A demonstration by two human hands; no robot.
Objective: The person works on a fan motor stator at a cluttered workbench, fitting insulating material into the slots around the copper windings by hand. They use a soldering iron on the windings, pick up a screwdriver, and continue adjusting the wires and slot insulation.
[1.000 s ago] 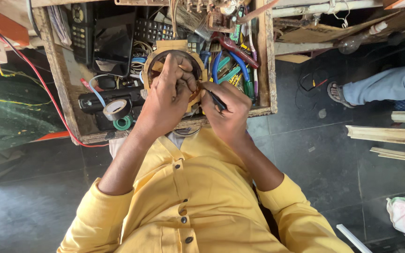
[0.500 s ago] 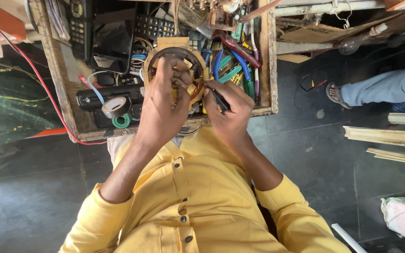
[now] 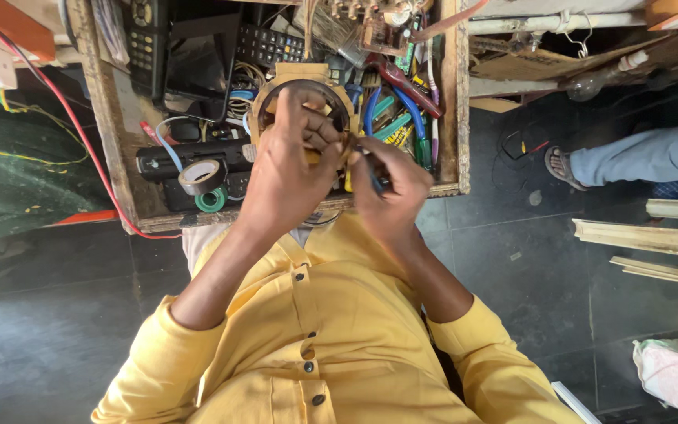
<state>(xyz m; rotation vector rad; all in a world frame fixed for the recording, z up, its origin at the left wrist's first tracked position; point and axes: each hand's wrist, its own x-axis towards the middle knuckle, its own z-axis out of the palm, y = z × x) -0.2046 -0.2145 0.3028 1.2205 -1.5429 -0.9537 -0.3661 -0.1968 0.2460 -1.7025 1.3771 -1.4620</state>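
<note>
Upper left of frame: a red wire (image 3: 80, 133) runs down past the wooden desk (image 3: 123, 169), with two tape rolls (image 3: 202, 177) on the desk beside a black remote (image 3: 186, 155). Upper centre: left hand (image 3: 288, 177) closed around the ring-shaped wound coil (image 3: 301, 93), fingers curled over its near rim; right hand (image 3: 390, 192), just right of it, pinched shut on a thin dark tool (image 3: 372, 174) whose tip meets the coil. Right of frame: another person's sandalled foot (image 3: 563, 163) on the dark floor (image 3: 512, 259).
</note>
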